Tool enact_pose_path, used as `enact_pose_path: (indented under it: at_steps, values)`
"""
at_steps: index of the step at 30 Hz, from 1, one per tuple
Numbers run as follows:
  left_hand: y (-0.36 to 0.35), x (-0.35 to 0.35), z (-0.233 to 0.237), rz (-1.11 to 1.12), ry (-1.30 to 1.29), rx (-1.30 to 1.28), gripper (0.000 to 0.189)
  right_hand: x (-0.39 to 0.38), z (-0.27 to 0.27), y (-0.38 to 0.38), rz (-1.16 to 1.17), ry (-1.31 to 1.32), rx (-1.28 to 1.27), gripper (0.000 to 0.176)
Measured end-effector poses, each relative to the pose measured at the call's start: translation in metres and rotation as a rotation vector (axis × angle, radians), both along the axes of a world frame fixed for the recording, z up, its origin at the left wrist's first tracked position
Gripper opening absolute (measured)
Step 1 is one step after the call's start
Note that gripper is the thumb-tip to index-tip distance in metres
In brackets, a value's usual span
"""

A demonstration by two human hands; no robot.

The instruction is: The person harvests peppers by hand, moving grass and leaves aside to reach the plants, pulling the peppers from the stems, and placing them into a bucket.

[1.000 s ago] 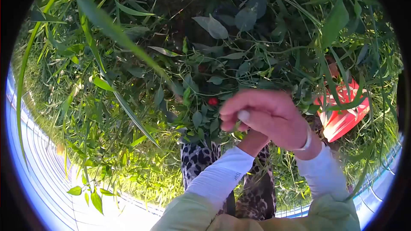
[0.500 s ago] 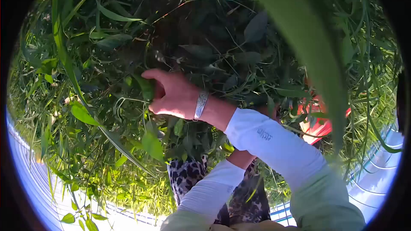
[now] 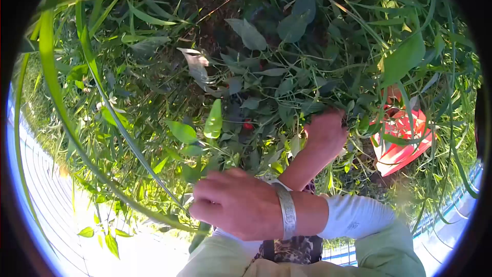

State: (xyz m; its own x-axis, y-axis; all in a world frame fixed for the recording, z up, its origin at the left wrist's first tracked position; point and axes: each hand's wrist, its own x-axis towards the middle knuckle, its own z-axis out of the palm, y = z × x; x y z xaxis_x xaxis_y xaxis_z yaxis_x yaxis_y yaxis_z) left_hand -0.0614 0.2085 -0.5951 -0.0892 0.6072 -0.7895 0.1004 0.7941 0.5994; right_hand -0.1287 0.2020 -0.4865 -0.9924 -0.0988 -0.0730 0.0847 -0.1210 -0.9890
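My right hand [image 3: 236,202], with a silvery band at the wrist, is at the lower centre, its fingers curled in. Whatever it may hold is hidden; a dark green leaf [image 3: 200,237] shows just below it. The right forearm crosses over the left one. My left hand [image 3: 327,129] reaches into the leafy plants [image 3: 287,92] right of centre, its fingertips hidden among leaves. A small red spot [image 3: 248,125], like a fruit, shows between the leaves above my right hand.
A red object [image 3: 402,146], perhaps a bag or container, lies in the grass to the right of my left hand. Long grass blades [image 3: 51,72] arch across the left side. Patterned trousers [image 3: 292,250] show at the bottom.
My right hand has left the foliage and moved down toward my body, its fingers now curled. More of my left hand shows. The broad blurred blade at upper right no longer covers the view.
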Motion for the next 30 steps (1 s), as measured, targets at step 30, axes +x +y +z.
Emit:
enact_pose_path:
  at_steps: [30]
  values:
    - [-0.052, -0.128, 0.054, 0.151, -0.039, 0.11, 0.016, 0.21, 0.01, 0.081, -1.071, -0.445, -0.68, 0.051]
